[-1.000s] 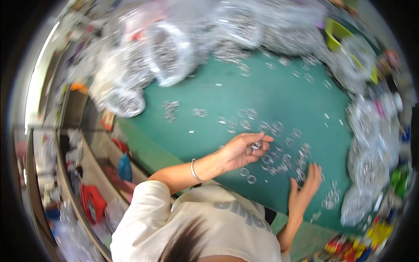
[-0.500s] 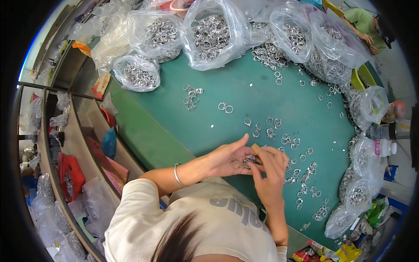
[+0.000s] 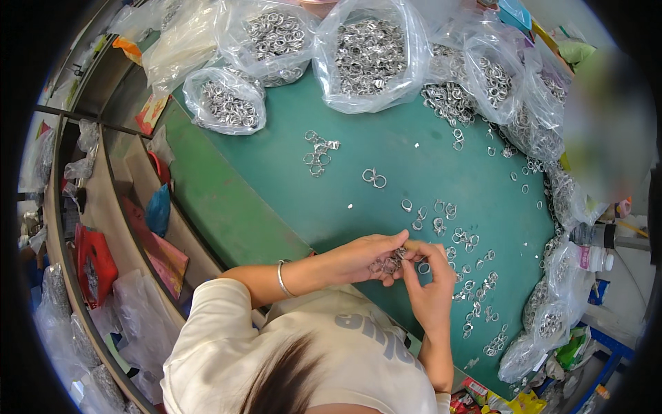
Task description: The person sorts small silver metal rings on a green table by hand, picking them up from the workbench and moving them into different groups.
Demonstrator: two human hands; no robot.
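My left hand (image 3: 355, 259) is cupped around several silver-coloured metal rings (image 3: 388, 264), its thumb stretched along the top of them. Close against it, my right hand (image 3: 432, 283) is closed in a pinch, with its fingertips at a ring among those in the left. One more ring (image 3: 423, 268) shows by the right hand's fingers; whether it is held or lies on the table behind is hard to tell. Just beyond the hands, small groups of rings (image 3: 439, 225) lie on the green table (image 3: 276, 162). Another ring cluster (image 3: 319, 153) lies farther left.
Open clear plastic bags of rings (image 3: 372, 58) line the far edge, with more ring bags (image 3: 552, 321) along the right. At left stand shelves holding a red container (image 3: 96, 265) and a blue bag (image 3: 158, 210). A plastic bottle (image 3: 601, 260) lies at the right edge.
The view has shifted, so the table things sit differently in it. My right hand's fingers have closed in nearer to the left hand's rings, and both hands stay together.
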